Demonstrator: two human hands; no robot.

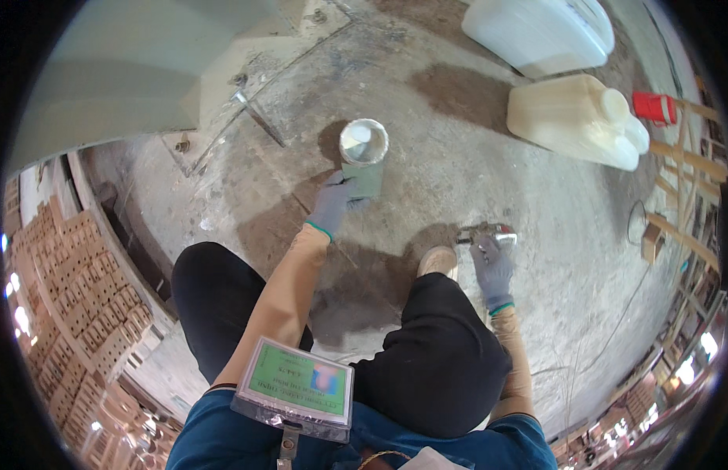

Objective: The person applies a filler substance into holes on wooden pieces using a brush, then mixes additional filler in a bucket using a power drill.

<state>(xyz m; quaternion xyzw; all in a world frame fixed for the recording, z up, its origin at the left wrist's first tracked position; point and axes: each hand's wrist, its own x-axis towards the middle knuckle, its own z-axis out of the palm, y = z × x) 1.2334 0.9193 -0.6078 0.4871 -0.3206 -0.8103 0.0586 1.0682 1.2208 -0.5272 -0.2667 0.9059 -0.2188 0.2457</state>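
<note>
Squatting over a stained concrete floor point(489, 196), knees in black trousers. Left hand point(332, 205), in a grey glove with a green cuff, stretched forward with fingers closed on the near edge of a flat grey-green pad point(365, 178) lying on the floor and touching the near side of a round metal tin point(364, 141). Tin open at the top, pale and shiny inside, something whitish and glossy in the bottom; whether liquid or bare metal, hard to tell. Pad thin, rectangular, dull in colour, likely soft and bendy, light enough for a fingertip pinch at one edge; probably floppy if lifted by a corner. Tin likely light and stiff, easy to tip if nudged, best gripped around the side wall rather than the thin rim.

Right hand point(491, 266), gloved the same, well to the right of the tin and nearer the body, fingers curled down over a small metallic tool point(486, 233) on the floor; exact grip not clear. Beyond the tin to the right, two large pale plastic jerrycans point(575, 117) on their sides, a small red cup point(653, 106) just past them
</note>
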